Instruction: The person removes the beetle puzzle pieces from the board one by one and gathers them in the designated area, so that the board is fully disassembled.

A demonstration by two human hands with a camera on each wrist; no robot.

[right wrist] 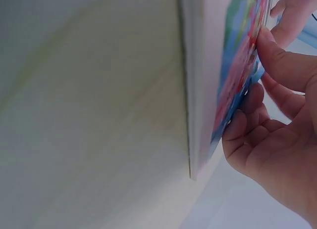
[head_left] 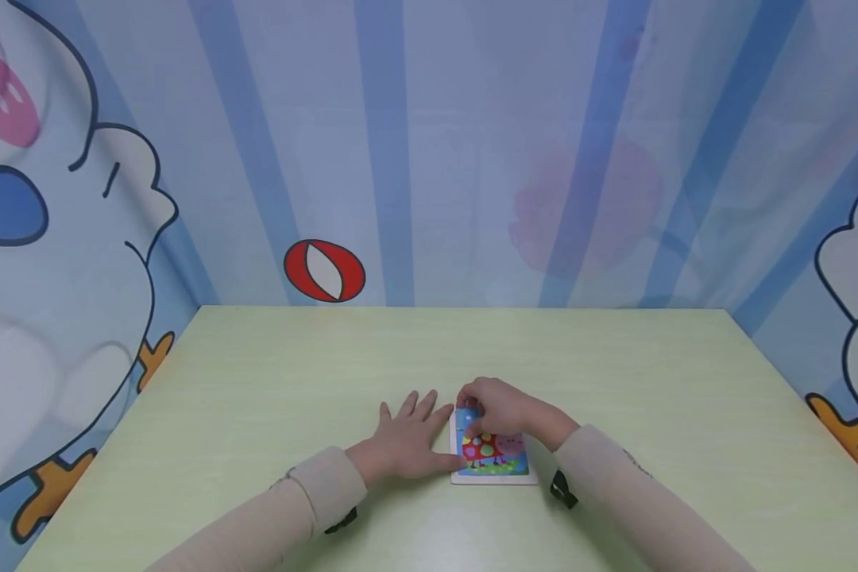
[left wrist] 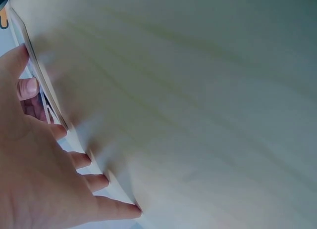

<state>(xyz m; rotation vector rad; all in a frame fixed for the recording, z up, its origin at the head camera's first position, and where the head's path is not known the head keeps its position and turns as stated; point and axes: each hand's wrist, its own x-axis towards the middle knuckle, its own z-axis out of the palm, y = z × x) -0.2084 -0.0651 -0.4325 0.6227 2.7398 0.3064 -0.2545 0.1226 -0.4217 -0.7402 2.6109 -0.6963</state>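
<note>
A small flat picture puzzle (head_left: 499, 469) with a white border lies on the table, showing a red, spotted ladybug over green grass and a blue sky. My left hand (head_left: 406, 449) is at its left side, fingers spread, with the thumb on the puzzle's left border. The right hand (head_left: 506, 409) bends over the upper left part, thumb and fingers curled around a blue puzzle piece (right wrist: 257, 74) that seems slightly raised; the hand partly hides it. In the left wrist view the spread fingers of the left hand (left wrist: 39, 169) touch the tabletop.
The pale green table (head_left: 293, 357) extends around both hands, its far edge meeting a blue striped cloth backdrop (head_left: 457, 159). Cartoon figures (head_left: 64, 318) are printed on the cloth at both sides. A black strap end (head_left: 562, 488) hangs by the right sleeve.
</note>
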